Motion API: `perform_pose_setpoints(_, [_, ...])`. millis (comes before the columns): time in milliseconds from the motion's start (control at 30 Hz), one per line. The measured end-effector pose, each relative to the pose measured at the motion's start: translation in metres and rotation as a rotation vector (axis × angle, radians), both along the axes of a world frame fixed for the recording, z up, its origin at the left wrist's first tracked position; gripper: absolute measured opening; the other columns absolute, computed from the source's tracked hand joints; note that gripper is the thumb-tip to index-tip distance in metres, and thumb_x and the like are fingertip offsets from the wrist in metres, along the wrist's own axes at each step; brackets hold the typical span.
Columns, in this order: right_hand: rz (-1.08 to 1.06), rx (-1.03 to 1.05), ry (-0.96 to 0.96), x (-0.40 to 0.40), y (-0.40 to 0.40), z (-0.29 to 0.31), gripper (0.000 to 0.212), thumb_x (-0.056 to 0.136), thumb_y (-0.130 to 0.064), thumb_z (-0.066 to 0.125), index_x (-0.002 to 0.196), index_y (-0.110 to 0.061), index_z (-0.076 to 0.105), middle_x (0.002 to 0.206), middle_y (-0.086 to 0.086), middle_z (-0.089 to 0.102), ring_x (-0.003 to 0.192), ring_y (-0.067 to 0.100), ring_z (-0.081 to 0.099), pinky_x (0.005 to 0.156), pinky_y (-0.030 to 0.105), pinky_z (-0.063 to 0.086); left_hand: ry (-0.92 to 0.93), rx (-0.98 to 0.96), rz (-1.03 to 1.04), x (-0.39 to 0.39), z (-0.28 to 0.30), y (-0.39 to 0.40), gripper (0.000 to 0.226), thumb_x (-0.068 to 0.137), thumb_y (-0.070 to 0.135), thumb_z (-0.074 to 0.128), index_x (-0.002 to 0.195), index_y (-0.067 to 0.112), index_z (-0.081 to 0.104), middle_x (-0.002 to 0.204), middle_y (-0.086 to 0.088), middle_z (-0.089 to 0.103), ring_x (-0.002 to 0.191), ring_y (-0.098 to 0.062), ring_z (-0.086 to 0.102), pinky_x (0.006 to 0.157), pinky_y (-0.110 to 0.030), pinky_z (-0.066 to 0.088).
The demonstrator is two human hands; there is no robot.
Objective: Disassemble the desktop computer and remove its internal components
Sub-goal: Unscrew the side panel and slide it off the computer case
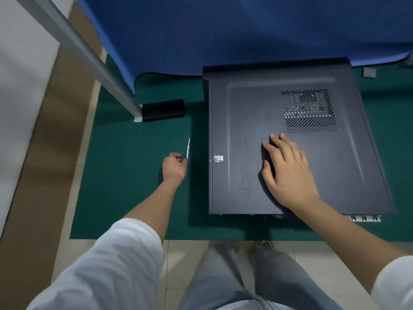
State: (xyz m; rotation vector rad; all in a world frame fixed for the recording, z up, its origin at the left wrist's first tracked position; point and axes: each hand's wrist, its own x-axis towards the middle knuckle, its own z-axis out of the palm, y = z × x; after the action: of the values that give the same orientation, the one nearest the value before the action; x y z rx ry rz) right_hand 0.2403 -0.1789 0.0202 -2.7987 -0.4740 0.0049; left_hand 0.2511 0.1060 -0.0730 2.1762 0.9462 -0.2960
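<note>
Nearest the camera, two white sleeves (pixel 107 262) and grey trousers (pixel 225 280) are seen from above, with shoes (pixel 263 244) standing on a pale tiled floor (pixel 183 260). Beyond the shoes, a green mat (pixel 125 175) is spread on the floor, and the task's thing, a black desktop computer (pixel 290 139), is laid on its side on the right half of this mat with its side panel uppermost and closed. The right hand (pixel 285 171) is laid flat on that panel, fingers straight and slightly spread, the grip clamped on nothing; it rests just short of the perforated vent grille (pixel 309 110) and beside an embossed logo (pixel 242 166) that runs along the panel. A small sticker (pixel 218 158) is seen on the computer's left edge. To the left of the case, the left hand (pixel 174 166) is held low over the mat with its fingers curled, the grip closed on the near end of a thin silver screwdriver (pixel 188 147) whose shaft points away from the person. Farther off, a small black box (pixel 163 110) lies on the mat, touching the foot of a grey metal leg (pixel 89 57). A blue cloth (pixel 245 30) hangs behind, its hem reaching the mat and the far edge of the computer.
</note>
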Motion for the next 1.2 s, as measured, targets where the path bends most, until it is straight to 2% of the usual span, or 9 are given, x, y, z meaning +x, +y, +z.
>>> perform_pose_setpoints(300, [-0.01,0.045,-0.007,0.001,0.001,0.002,0.047,0.09,-0.025,0.037,0.131,-0.008,0.051,0.142,0.011,0.044,0.139,0.025,0.029,0.112,0.044,0.027,0.043,0.079,-0.044,0.031,-0.01,-0.006,0.019,0.09,0.016,0.061,0.106,0.007,0.06,0.111,-0.011,0.063,0.098,-0.026,0.06,0.08,-0.029,0.045])
perform_pose_setpoints(467, [-0.008,0.033,-0.002,0.002,0.0,0.002,0.048,0.09,-0.026,0.036,0.131,-0.009,0.051,0.143,0.009,0.044,0.14,0.024,0.028,0.113,0.043,0.026,0.026,-0.047,0.035,0.027,0.005,-0.005,0.02,0.09,0.019,0.059,0.105,0.007,0.065,0.106,-0.009,0.068,0.09,-0.025,0.064,0.079,-0.026,0.048])
perform_pose_setpoints(600, [-0.005,0.022,0.01,0.001,-0.002,0.002,0.048,0.09,-0.027,0.034,0.131,-0.01,0.051,0.143,0.008,0.044,0.14,0.024,0.028,0.113,0.043,0.027,-0.209,-0.242,0.261,0.011,0.044,-0.021,0.022,0.088,0.023,0.063,0.106,0.009,0.066,0.097,-0.005,0.07,0.08,-0.018,0.065,0.081,-0.031,0.053])
perform_pose_setpoints(700, [0.0,0.026,0.01,0.001,-0.003,0.003,0.048,0.091,-0.029,0.033,0.131,-0.011,0.052,0.142,0.007,0.045,0.139,0.023,0.029,0.112,0.042,0.026,-0.421,-0.319,0.314,-0.007,0.084,-0.046,0.007,0.087,0.024,0.067,0.093,0.021,0.065,0.084,0.007,0.067,0.068,0.003,0.062,0.066,-0.011,0.049])
perform_pose_setpoints(767, [0.01,0.05,0.011,0.001,-0.005,0.004,0.045,0.094,-0.03,0.034,0.131,-0.012,0.052,0.143,0.006,0.044,0.14,0.021,0.027,0.113,0.04,0.024,-0.508,-0.356,0.242,-0.02,0.107,-0.072,0.007,0.086,0.021,0.068,0.088,0.026,0.063,0.081,0.01,0.066,0.066,0.006,0.061,0.063,-0.007,0.047])
perform_pose_setpoints(900, [-0.005,0.278,0.115,0.002,-0.011,0.009,0.036,0.101,-0.032,0.038,0.13,-0.018,0.055,0.144,-0.003,0.043,0.141,0.014,0.023,0.116,0.035,0.018,-0.523,-0.322,0.036,-0.042,0.127,-0.13,0.012,0.084,0.022,0.069,0.085,0.031,0.061,0.08,0.011,0.066,0.066,-0.004,0.058,0.068,-0.019,0.053])
perform_pose_setpoints(1000, [-0.047,0.641,0.293,0.002,-0.017,0.021,0.033,0.1,-0.032,0.038,0.121,-0.02,0.061,0.131,-0.007,0.053,0.135,0.006,0.03,0.114,0.021,0.017,-0.515,-0.342,-0.056,-0.052,0.13,-0.169,0.015,0.082,0.023,0.071,0.083,0.034,0.061,0.076,0.012,0.067,0.064,-0.004,0.058,0.065,-0.02,0.053])
perform_pose_setpoints(1100, [-0.141,0.962,0.523,-0.004,-0.025,0.034,0.025,0.1,-0.033,0.038,0.108,-0.032,0.062,0.116,-0.01,0.061,0.116,0.002,0.05,0.1,0.017,0.036,-0.464,-0.442,-0.063,-0.057,0.13,-0.205,0.017,0.082,0.02,0.069,0.08,0.035,0.062,0.071,0.012,0.067,0.064,-0.005,0.061,0.067,-0.025,0.055])
perform_pose_setpoints(1200, [-0.226,1.145,0.684,-0.01,-0.04,0.038,0.021,0.101,-0.021,0.043,0.098,-0.026,0.062,0.093,-0.004,0.067,0.081,0.002,0.063,0.069,0.02,0.05,-0.445,-0.458,-0.091,-0.059,0.131,-0.233,0.019,0.085,0.019,0.066,0.081,0.037,0.061,0.071,0.017,0.068,0.066,-0.002,0.063,0.067,-0.02,0.053])
